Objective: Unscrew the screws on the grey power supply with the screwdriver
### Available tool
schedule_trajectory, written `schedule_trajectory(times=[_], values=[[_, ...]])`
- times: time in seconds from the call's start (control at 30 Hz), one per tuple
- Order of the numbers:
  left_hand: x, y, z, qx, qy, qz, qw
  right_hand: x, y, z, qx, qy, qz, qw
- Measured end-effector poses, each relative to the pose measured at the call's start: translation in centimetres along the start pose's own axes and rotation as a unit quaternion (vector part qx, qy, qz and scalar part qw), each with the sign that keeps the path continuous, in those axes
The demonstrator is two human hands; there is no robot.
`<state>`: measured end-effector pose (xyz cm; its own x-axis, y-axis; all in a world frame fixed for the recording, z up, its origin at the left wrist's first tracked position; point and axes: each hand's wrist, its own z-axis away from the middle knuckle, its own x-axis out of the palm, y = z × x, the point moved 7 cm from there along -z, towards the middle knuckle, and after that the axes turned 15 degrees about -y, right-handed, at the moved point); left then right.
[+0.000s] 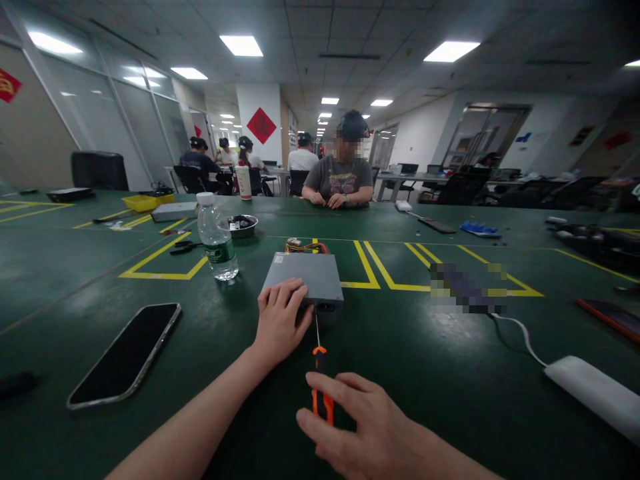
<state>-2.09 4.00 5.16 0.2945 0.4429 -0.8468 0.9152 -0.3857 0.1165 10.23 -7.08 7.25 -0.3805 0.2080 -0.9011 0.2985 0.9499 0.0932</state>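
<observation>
A grey metal computer power supply (320,272) lies flat on the green table in front of me, its bundle of coloured wires (306,247) coming out at the far side. My left hand (283,320) holds it at the near left corner, fingers on top and thumb along the front face. In my right hand (357,417) is an orange and black screwdriver (321,363), with thumb and fingers loosely about the handle. The screwdriver's shaft points away from me, its tip at the near face of the power supply below the socket. The exact contact point is too small to tell.
A water bottle (217,240) and a metal bowl (243,227) stand to the left, beyond a phone (125,353). On the right lie a white power bank (595,393) with a cable and a blurred-out device (467,287). A person (340,177) sits across the table.
</observation>
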Motion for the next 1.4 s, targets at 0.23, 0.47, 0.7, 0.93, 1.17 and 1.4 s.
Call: schedule_trajectory(times=[0.23, 0.47, 0.7, 0.93, 1.17, 1.4], values=[[-0.1, 0.1, 0.0, -0.001, 0.006, 0.008, 1.000, 0.0, -0.1, 0.7, -0.004, 0.057, -0.004, 0.998], [-0.3, 0.1, 0.0, 0.002, 0.007, 0.012, 1.000, 0.1, -0.4, 0.0, -0.014, 0.018, 0.020, 1.000], [-0.2, 0.1, 0.0, 0.002, 0.007, 0.008, 1.000, 0.6, 0.0, 0.6, -0.007, 0.038, -0.001, 0.999], [-0.1, 0.0, 0.0, -0.004, 0.000, 0.006, 1.000, 0.0, 0.0, 0.3, -0.013, 0.036, 0.010, 0.999], [-0.2, 0.1, 0.0, 0.001, 0.004, 0.000, 1.000, -0.3, -0.2, 0.1, -0.008, 0.011, 0.002, 1.000], [-0.3, 0.1, 0.0, 0.000, 0.009, 0.006, 1.000, 0.5, -0.1, 0.6, -0.007, 0.046, 0.005, 0.999]])
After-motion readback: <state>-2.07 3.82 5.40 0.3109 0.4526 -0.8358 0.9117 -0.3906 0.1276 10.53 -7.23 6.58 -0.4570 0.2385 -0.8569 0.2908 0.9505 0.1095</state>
